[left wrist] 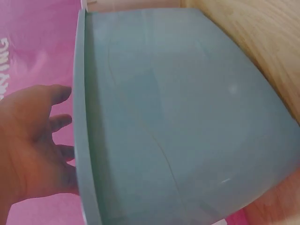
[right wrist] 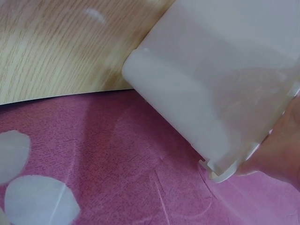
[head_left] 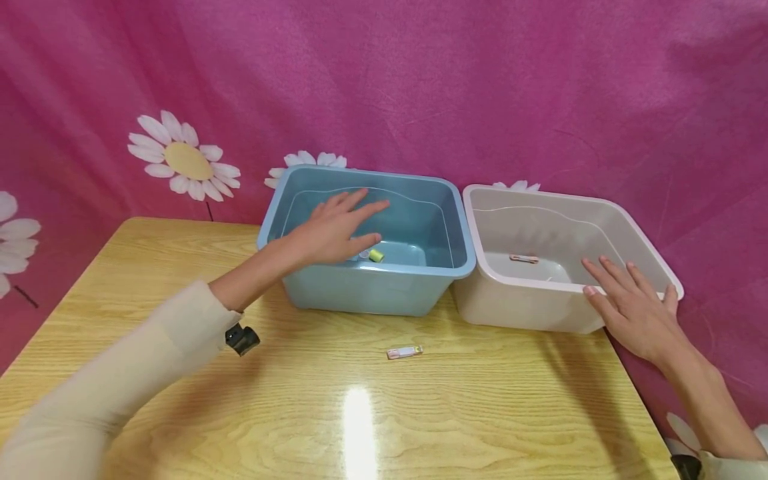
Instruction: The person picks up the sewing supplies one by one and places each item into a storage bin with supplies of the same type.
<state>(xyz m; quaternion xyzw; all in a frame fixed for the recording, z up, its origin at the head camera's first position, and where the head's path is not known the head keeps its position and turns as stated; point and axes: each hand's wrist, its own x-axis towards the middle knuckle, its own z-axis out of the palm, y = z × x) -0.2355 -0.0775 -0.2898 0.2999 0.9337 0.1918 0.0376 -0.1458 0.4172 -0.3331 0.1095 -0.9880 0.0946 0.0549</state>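
My left hand point(head_left: 336, 230) is over the blue bin point(head_left: 378, 293), palm down, its fingers spread and nothing in its grasp. Inside that bin, just past the thumb, lie a small yellow cylinder point(head_left: 376, 255) and a small pale lilac piece point(head_left: 364, 255). At the front right of the beige bin point(head_left: 528, 310), my right hand point(head_left: 642, 313) stretches its fingers over the rim and holds nothing. On that bin's floor is a small orange-pink item shaped like a nail clipper point(head_left: 524, 259). The left wrist view shows fingertips close to the blue rim point(left wrist: 80, 117).
Both bins stand side by side at the back of the wooden table point(head_left: 288, 393), against a pink flowered cloth point(head_left: 420, 87). A small pink-and-white nail clipper point(head_left: 405, 352) with a yellow end lies in front of them. The table's right edge runs beneath the right arm.
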